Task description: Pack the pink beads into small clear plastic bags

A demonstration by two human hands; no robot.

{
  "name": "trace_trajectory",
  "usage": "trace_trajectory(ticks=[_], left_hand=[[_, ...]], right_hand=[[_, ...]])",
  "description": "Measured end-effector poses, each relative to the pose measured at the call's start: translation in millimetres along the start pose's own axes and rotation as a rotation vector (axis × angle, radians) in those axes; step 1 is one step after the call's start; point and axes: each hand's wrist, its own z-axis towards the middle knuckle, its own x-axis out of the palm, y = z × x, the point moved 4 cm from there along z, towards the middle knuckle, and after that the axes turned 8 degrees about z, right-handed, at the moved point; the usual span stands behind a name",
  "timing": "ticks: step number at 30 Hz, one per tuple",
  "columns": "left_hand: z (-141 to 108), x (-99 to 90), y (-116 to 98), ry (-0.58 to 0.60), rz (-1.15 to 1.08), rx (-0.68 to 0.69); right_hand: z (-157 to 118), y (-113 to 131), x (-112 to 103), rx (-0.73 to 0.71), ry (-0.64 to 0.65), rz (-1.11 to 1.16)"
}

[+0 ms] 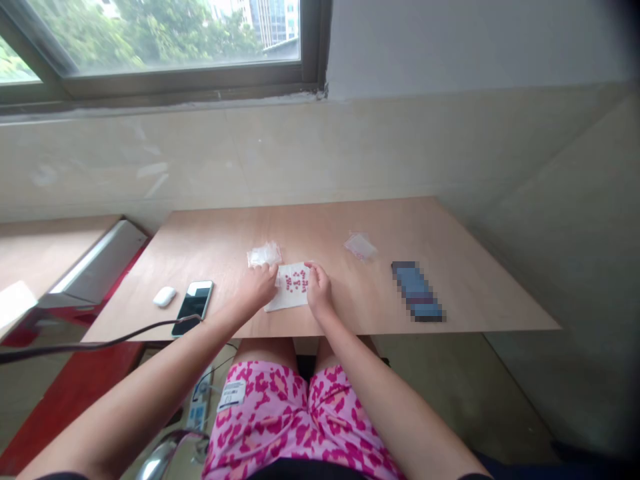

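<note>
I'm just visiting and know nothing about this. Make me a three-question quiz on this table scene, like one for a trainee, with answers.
1. Multiple choice: What color are the small pieces on the white sheet? A) green B) pinkish red C) black
2. True or false: All the clear bags lie together in one pile.
3. Fill in: The hand at the sheet's right edge is the ____ hand.

Key:
1. B
2. False; one pile is by the left hand, another pile is off to the right.
3. right

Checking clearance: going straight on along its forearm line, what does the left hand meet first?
Probably the red-dotted white sheet, right beside the left hand; whether they already touch is unclear.
</note>
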Motion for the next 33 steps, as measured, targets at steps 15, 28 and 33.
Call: trace_trajectory(ticks=[15,28,33], left_hand=[[26,-3.1,-19,0.119,0.197,-0.040],[22,-22.8,7,0.093,-0.100,-0.141],[18,-17.2,37,0.239,-0.729,-0.141]], right_hand=[[-7,4,6,-0.172,0.093,-0.172],[-7,4,4,-0.147,0.056,-0.142],[-6,2,2,-0.113,0.056,-0.130]])
